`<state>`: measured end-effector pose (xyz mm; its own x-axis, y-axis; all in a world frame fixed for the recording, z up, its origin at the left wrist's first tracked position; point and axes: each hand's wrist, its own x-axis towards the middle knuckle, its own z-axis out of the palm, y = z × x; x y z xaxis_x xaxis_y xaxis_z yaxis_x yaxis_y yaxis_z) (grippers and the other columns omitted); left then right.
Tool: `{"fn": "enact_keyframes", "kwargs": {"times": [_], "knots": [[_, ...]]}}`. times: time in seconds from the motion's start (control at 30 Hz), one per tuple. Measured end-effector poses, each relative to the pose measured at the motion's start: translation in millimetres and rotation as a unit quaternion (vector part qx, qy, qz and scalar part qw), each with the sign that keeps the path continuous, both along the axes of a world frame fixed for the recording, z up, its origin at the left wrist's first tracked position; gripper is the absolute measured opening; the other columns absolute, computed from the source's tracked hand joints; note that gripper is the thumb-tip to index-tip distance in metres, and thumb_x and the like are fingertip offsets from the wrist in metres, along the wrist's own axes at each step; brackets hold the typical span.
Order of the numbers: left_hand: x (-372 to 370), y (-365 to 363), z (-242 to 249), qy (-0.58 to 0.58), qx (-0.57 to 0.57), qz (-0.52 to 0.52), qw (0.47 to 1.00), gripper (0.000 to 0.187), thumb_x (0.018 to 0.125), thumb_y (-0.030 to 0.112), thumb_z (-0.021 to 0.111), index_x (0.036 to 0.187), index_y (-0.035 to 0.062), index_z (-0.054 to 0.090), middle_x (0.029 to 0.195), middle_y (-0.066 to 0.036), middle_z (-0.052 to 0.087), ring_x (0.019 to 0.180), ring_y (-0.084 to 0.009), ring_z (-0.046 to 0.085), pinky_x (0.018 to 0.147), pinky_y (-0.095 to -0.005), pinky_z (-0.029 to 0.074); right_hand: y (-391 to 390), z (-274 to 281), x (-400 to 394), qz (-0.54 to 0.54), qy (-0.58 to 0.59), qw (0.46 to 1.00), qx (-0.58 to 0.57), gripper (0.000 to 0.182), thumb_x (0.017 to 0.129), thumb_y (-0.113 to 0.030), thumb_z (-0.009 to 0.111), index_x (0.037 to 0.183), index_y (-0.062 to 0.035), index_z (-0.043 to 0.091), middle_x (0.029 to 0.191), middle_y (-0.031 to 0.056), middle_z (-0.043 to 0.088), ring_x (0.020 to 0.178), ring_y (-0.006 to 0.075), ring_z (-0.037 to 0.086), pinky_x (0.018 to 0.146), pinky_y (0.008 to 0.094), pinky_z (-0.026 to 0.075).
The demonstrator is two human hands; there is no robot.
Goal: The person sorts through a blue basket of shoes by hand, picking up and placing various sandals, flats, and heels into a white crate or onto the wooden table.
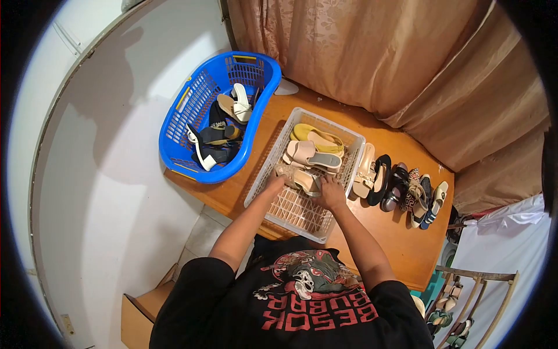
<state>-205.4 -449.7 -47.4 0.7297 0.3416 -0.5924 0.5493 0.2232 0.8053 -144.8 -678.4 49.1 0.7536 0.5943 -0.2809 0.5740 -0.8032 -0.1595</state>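
Note:
A white slatted basket point(290, 212) sits on the wooden table point(401, 244) in front of me. Inside it lie a yellow pair of sandals point(317, 136), a pink-beige pair point(311, 155) and a clear-strapped pair point(299, 177). My left hand point(274, 183) grips the left side of the clear-strapped pair. My right hand point(332, 193) holds its right side. Both hands are inside the basket, near its middle.
A blue plastic laundry basket point(200, 99) with several shoes stands at the table's left end. A row of several shoes point(401, 189) lines the table right of the white basket. Brown curtains point(407, 64) hang behind. A shoe rack point(471, 302) stands at lower right, a cardboard box point(139, 314) on the floor.

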Motion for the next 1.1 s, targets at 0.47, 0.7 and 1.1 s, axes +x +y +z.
{"fn": "enact_keyframes", "kwargs": {"times": [0.47, 0.7, 1.1], "knots": [[-8.6, -11.6, 26.0, 0.049, 0.019, -0.022, 0.998, 0.067, 0.084, 0.024, 0.063, 0.145, 0.0099, 0.037, 0.123, -0.016, 0.059, 0.102, -0.0239, 0.061, 0.079, -0.0397, 0.052, -23.7, 12.8, -59.5, 0.069, -0.077, 0.977, 0.186, 0.042, 0.078, -0.025, 0.073, 0.114, -0.007, 0.063, 0.119, 0.0111, 0.058, 0.114, 0.0304, 0.052, 0.097, 0.0435, 0.042], [-30.3, -26.4, 12.0, -0.019, 0.041, -0.078, 0.996, 0.062, 0.087, 0.021, 0.063, 0.144, 0.0051, 0.041, 0.126, -0.014, 0.061, 0.11, -0.0239, 0.061, 0.095, -0.0359, 0.047, -16.9, 16.6, -59.6, 0.046, -0.038, 0.99, 0.131, 0.041, 0.077, -0.021, 0.073, 0.113, -0.0063, 0.062, 0.113, 0.0126, 0.059, 0.108, 0.0319, 0.055, 0.093, 0.045, 0.046], [-94.8, -5.7, 102.0, -0.264, 0.032, -0.071, 0.961, 0.006, 0.098, 0.002, 0.05, 0.101, 0.0031, 0.055, 0.092, -0.002, 0.057, 0.085, -0.0104, 0.058, 0.08, -0.027, 0.049, -5.0, 13.7, -54.7, -0.01, 0.03, 0.988, 0.154, 0.036, 0.078, -0.023, 0.073, 0.112, -0.0116, 0.068, 0.115, 0.0114, 0.06, 0.113, 0.0327, 0.053, 0.101, 0.0464, 0.04]]}}
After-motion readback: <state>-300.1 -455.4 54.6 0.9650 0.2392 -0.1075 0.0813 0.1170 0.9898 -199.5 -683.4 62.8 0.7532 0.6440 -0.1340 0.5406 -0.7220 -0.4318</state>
